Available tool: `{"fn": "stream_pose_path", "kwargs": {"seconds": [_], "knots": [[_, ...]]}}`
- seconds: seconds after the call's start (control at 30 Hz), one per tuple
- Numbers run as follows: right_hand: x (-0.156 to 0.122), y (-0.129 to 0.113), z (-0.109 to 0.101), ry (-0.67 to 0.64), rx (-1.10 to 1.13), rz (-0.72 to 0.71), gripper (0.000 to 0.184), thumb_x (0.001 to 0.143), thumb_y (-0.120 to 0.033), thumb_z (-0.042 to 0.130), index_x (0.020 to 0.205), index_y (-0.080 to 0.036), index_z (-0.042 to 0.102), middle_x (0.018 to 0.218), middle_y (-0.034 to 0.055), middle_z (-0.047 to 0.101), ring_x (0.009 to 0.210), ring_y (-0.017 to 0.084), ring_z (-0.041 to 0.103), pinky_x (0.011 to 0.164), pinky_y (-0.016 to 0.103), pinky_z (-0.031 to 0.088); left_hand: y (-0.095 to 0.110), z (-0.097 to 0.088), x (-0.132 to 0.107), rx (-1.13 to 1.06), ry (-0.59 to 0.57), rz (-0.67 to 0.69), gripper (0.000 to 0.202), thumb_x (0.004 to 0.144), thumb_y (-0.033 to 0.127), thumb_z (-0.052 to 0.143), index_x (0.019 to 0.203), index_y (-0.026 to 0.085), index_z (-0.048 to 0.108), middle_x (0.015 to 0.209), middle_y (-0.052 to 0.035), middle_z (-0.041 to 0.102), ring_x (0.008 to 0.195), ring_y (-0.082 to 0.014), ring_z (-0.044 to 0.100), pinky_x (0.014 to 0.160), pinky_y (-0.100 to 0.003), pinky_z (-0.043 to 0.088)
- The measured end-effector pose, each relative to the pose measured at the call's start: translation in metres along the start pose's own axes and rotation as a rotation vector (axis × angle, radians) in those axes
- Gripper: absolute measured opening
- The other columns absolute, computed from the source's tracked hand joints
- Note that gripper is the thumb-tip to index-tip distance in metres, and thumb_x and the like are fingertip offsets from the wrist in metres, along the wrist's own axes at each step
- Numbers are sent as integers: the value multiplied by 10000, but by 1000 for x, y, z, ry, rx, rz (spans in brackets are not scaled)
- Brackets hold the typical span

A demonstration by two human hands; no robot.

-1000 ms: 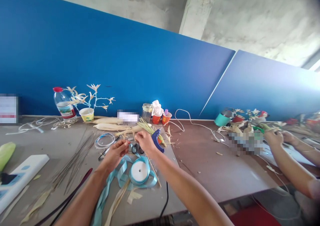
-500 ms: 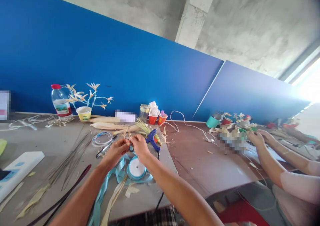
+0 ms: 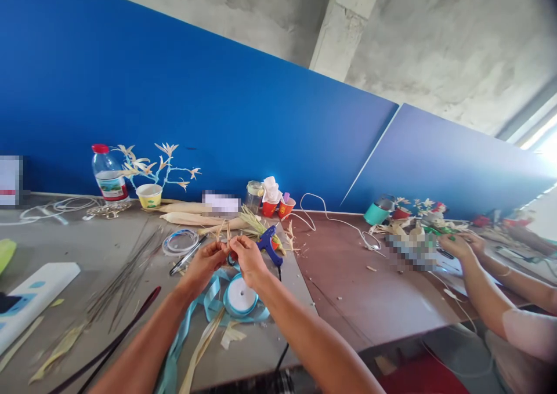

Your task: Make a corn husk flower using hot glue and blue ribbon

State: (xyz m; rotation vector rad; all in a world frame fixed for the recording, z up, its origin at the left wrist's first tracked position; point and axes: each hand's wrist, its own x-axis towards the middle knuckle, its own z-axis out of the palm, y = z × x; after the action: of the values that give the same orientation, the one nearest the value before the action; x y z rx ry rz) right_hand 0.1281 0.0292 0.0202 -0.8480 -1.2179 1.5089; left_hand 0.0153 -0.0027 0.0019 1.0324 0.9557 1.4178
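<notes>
My left hand (image 3: 205, 264) and my right hand (image 3: 246, 255) meet above the grey table (image 3: 108, 255), fingertips pinched together on a small straw-coloured husk piece (image 3: 225, 234) with thin points sticking up. Just below them lies a spool of light blue ribbon (image 3: 240, 296), its loose end trailing toward the table's front edge. A blue glue gun (image 3: 268, 245) rests right of my right hand, and scissors (image 3: 233, 259) lie partly hidden under it.
Thin wires (image 3: 126, 278), a wire coil (image 3: 180, 242), tweezers (image 3: 188, 256) and husk strips (image 3: 204, 347) lie around. At the back stand a water bottle (image 3: 108, 176), a yellow cup with a husk-flower branch (image 3: 150, 194) and red cups (image 3: 278, 207). Another person's hands (image 3: 456, 246) work at the brown table (image 3: 369, 301), right.
My two hands have come together from slightly apart, now pinching the same small husk piece. The camera view has shifted a little; the other person's arms have moved in view.
</notes>
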Motion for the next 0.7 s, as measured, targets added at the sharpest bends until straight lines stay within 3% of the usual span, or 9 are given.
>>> {"fn": "stream_pose_path", "kwargs": {"seconds": [0.33,0.53,0.7], "knots": [[1,10,-5,-6,-90,-28,101,680,-277,528,666,-178,511,560,-41,477,503,82,378,493,206,307,1,4,-2,114,49,-29,303,657,423,694,675,145,576,588,20,535,512,-85,421,503,-221,322],[-2,1,-16,-59,-385,-109,93,710,-264,545,688,-173,546,635,-8,551,581,106,472,541,213,367,2,7,-2,244,73,-16,273,681,398,664,662,144,567,544,44,470,511,-84,378,501,-224,285],[-2,-8,-28,-126,-561,-125,145,749,-268,538,646,-166,549,591,-17,526,551,100,450,515,208,341,5,12,-4,263,34,-30,282,711,418,632,676,149,557,569,36,481,530,-93,379,507,-233,280]]}}
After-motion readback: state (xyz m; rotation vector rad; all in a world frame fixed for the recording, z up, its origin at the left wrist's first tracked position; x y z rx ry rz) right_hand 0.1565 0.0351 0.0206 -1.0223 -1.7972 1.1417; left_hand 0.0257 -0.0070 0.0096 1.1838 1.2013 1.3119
